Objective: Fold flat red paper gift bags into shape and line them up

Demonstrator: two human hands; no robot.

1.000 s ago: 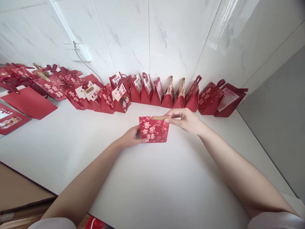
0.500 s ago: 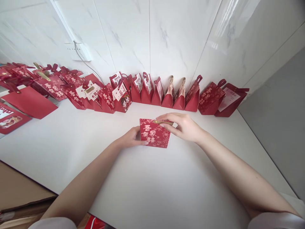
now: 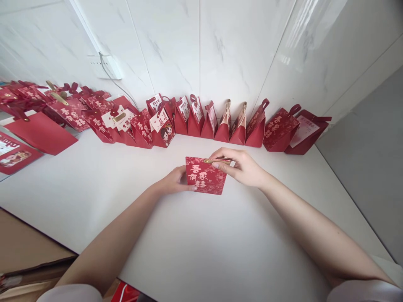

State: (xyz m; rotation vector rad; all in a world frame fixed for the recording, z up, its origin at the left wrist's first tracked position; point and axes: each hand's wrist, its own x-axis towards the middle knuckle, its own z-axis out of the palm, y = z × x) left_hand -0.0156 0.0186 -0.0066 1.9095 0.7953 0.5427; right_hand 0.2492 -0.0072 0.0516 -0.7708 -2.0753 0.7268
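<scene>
Red printed box (image 3: 205, 176), one: upright at mid-worktop (image 3: 201, 243), gripped at its left edge by left hand (image 3: 174, 182), gold handle (image 3: 217, 160) on top pinched by right hand (image 3: 244, 167); judged folded up, top closing not yet finished. Against wall behind: about a dozen finished boxes (image 3: 224, 128) in a row, more crowded far left, uncountable; two flat red pieces (image 3: 40, 133) alongside.

A small red paper gift bag (image 3: 205, 176) — pale printed characters, floral pattern, gold handle (image 3: 217, 160) along its top edge — stands upright on the white tabletop (image 3: 195, 243), mid-table.
</scene>
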